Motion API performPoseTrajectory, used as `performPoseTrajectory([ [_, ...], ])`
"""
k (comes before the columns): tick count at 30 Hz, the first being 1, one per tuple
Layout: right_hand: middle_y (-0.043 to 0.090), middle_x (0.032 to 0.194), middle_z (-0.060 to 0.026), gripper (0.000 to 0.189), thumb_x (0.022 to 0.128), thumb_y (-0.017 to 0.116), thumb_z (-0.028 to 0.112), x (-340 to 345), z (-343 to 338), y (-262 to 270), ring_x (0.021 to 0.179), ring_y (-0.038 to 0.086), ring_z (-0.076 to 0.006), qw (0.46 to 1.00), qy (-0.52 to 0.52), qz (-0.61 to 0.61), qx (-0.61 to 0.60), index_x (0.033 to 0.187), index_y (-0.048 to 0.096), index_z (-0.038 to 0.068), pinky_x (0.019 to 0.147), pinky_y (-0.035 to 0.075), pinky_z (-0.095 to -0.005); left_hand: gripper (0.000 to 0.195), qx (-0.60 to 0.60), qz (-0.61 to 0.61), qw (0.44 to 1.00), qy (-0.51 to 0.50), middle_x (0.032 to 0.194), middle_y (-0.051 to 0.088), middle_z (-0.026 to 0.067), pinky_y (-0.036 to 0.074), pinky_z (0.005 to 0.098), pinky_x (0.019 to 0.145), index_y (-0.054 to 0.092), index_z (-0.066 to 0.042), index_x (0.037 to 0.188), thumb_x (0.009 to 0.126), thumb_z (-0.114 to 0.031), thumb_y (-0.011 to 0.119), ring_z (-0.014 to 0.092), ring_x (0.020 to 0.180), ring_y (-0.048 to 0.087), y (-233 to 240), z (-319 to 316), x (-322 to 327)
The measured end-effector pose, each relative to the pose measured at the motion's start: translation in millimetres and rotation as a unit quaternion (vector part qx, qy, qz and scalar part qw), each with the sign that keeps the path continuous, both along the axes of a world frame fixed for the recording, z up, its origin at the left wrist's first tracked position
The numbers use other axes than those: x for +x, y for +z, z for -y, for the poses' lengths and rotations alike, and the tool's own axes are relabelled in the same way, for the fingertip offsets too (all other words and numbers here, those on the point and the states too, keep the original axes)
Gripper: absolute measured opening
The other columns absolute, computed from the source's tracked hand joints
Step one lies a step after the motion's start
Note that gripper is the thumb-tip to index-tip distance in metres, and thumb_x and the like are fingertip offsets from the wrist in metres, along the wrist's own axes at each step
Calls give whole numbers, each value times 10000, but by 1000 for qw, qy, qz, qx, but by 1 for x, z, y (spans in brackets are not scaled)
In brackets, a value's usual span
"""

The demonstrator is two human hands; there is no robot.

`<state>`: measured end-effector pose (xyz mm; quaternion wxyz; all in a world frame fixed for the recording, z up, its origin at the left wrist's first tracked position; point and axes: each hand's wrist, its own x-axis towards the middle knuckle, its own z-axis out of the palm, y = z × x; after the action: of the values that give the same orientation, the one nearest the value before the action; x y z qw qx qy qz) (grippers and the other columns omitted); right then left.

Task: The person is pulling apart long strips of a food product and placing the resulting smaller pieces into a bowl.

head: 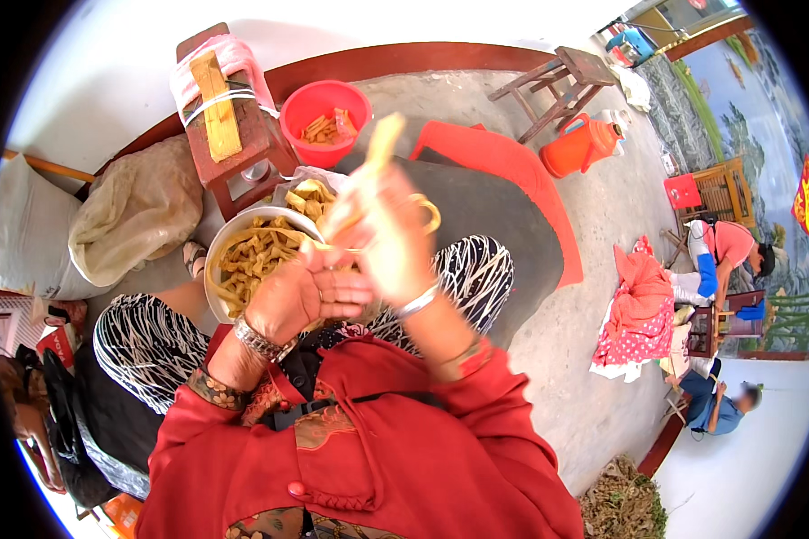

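My right hand (394, 242), blurred, is raised over my lap and grips a bundle of yellowish strips (385, 138) that sticks up past its fingers. A loop of strip (430, 212) curls out beside it. My left hand (310, 290) is turned palm up next to it, fingers extended. One long strip (286, 231) runs from the bowl past my left thumb towards my right hand; whether the thumb pinches it is unclear. Below the hands, a white bowl (212, 306) holds many twisted yellow-brown strips (256, 259). Behind it, wider yellow pieces (310, 199) lie in a plastic bag (320, 176).
A pink basin (323, 158) holds finished-looking bundles. Beside it, a wooden stool (222, 178) carries a tied wood block (219, 111) and pink towel. A red-edged dark mat (492, 195), orange thermos (583, 145) and stool (583, 66) stand ahead. Two people (728, 246) sit at right.
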<state>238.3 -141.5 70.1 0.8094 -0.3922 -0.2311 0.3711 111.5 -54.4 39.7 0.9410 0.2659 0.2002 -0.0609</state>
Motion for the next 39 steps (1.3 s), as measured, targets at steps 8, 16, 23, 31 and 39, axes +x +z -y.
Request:
performPoseTrajectory([
  [8,531,753,-37,349,989,396,401,-84,1,-58,702,608,-173,973,125,-181,-68,928,478,67,525,525,-268,256,118,-86,974,173,644,406,-38,306,172,476,524,-28,932,975,-268,446,45,543,360,-39,-52,-28],
  [16,586,931,-148,130,881,535,54,-63,-30,-36,942,565,-324,841,-198,500,-62,985,566,-19,832,452,-385,130,261,-38,964,40,635,407,-78,213,168,442,564,-82,905,919,-196,504,23,501,311,-2,-50,-51],
  [23,500,642,-169,322,927,469,259,-64,-38,-34,591,513,-278,933,63,273,-227,794,536,-26,577,402,-357,64,826,57,551,98,906,623,118,502,350,653,594,-19,850,809,-62,617,314,759,622,28,-63,-60],
  [31,569,591,-152,395,914,367,267,-45,-39,-62,528,559,-211,901,245,330,-137,727,551,-29,550,434,-320,189,849,133,505,84,1049,618,159,526,393,748,571,-20,948,780,-73,643,361,920,615,4,-60,-69],
  [39,565,811,-117,297,934,544,323,-66,-28,-47,699,580,-261,906,51,399,-135,965,526,28,638,443,-344,182,543,1,825,157,855,643,24,462,195,630,558,-30,1007,885,-141,635,71,719,589,-6,-48,-75],
])
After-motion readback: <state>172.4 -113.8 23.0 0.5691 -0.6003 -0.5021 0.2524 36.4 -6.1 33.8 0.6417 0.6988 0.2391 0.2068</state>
